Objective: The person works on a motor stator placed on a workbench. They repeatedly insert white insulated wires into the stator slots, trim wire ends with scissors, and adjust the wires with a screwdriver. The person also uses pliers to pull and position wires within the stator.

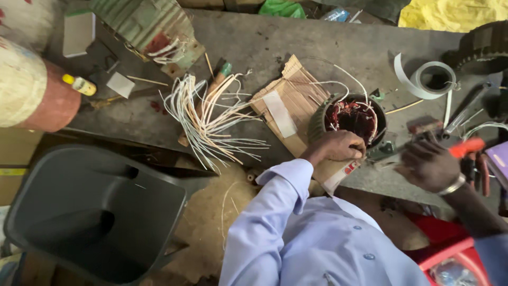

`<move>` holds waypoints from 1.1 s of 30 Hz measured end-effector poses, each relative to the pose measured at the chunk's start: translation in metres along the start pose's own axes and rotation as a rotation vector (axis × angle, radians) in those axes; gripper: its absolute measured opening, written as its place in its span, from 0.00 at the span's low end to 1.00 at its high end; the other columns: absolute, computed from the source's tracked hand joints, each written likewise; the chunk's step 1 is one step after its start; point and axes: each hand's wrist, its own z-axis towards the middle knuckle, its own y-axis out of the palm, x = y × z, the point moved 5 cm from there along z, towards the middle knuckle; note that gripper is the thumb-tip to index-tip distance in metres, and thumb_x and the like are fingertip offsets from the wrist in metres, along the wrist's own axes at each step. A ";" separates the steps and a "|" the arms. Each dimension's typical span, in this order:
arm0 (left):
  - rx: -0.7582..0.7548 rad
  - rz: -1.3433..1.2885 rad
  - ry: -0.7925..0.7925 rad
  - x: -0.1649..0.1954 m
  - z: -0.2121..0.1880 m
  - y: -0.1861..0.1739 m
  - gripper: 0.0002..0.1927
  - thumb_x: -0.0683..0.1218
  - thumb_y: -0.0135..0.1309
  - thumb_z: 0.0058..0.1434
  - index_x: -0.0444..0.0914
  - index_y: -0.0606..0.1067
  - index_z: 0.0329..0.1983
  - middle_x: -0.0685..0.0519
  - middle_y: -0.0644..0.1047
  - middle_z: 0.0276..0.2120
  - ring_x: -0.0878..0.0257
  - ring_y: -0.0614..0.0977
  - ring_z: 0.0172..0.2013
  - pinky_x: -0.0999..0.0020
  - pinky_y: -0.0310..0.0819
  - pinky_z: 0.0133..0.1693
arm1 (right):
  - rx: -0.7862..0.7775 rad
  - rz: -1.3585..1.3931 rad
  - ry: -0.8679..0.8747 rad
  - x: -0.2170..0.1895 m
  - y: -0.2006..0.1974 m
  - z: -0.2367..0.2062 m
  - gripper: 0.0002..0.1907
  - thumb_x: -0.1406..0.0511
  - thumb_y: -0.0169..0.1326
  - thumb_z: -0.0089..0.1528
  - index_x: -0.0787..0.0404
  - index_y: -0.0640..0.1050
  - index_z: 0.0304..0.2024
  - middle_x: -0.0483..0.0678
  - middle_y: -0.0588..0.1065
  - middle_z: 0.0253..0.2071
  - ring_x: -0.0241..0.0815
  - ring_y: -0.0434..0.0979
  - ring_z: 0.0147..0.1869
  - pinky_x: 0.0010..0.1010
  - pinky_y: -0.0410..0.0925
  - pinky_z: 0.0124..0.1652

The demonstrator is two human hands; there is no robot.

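— How far along is the motor stator?
— Copper windings sit inside, white leads loose. It rests on the table; left hand grips its rim, right hand clenches a red-handled tool.

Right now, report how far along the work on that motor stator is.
Looks done: copper coils sit inside the stator, with white leads trailing out. In hand: the left hand rests on the stator's rim, and the right hand holds an orange-handled tool. Seemingly left: a bundle of loose white sleeves lies unused on the bench, and the tape roll lies partly unrolled.
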 end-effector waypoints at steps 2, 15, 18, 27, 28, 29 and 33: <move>0.014 -0.038 -0.031 0.001 -0.001 -0.001 0.14 0.53 0.56 0.54 0.47 0.83 0.41 0.54 0.86 0.39 0.58 0.87 0.42 0.61 0.79 0.45 | 0.045 0.097 0.215 0.013 -0.008 -0.035 0.17 0.53 0.66 0.56 0.56 0.76 0.31 0.48 0.75 0.32 0.52 0.78 0.40 0.43 0.71 0.41; -0.014 -0.052 -0.083 -0.001 0.001 -0.002 0.14 0.52 0.56 0.57 0.44 0.83 0.42 0.51 0.85 0.39 0.57 0.86 0.42 0.61 0.78 0.46 | 0.123 0.757 0.310 -0.071 0.072 -0.030 0.34 0.64 0.62 0.55 0.49 0.71 0.65 0.54 0.77 0.30 0.53 0.79 0.31 0.41 0.72 0.31; -0.009 -0.034 -0.108 -0.002 0.000 -0.002 0.14 0.52 0.56 0.56 0.44 0.83 0.42 0.51 0.85 0.39 0.57 0.86 0.42 0.61 0.77 0.45 | 0.048 0.733 0.673 -0.057 0.068 -0.033 0.35 0.65 0.60 0.57 0.49 0.69 0.68 0.54 0.74 0.23 0.53 0.77 0.27 0.44 0.71 0.31; -0.002 -0.108 -0.116 -0.003 0.000 -0.002 0.14 0.52 0.56 0.58 0.44 0.82 0.43 0.51 0.85 0.38 0.58 0.87 0.41 0.63 0.78 0.45 | 0.206 0.795 0.146 -0.066 0.034 -0.005 0.36 0.64 0.62 0.53 0.49 0.71 0.65 0.55 0.80 0.35 0.56 0.82 0.34 0.43 0.73 0.31; -0.002 -0.120 -0.132 -0.004 0.000 -0.002 0.14 0.52 0.56 0.57 0.44 0.82 0.43 0.52 0.86 0.37 0.58 0.87 0.41 0.63 0.78 0.45 | 0.198 0.804 0.227 -0.063 0.035 -0.003 0.36 0.65 0.61 0.53 0.49 0.71 0.65 0.54 0.79 0.33 0.55 0.82 0.33 0.43 0.73 0.30; 0.006 -0.089 -0.137 -0.003 -0.001 -0.003 0.14 0.52 0.57 0.57 0.44 0.82 0.44 0.51 0.85 0.38 0.58 0.87 0.41 0.62 0.78 0.45 | 0.188 0.813 0.309 -0.060 0.036 -0.002 0.36 0.65 0.59 0.53 0.49 0.71 0.66 0.54 0.79 0.30 0.54 0.82 0.31 0.43 0.72 0.30; 0.001 -0.030 -0.148 -0.001 -0.003 -0.004 0.15 0.52 0.58 0.56 0.45 0.83 0.44 0.51 0.85 0.39 0.57 0.86 0.43 0.62 0.77 0.46 | -0.114 0.401 0.544 -0.051 0.044 -0.012 0.41 0.63 0.62 0.56 0.50 0.66 0.72 0.56 0.79 0.26 0.57 0.79 0.30 0.46 0.70 0.33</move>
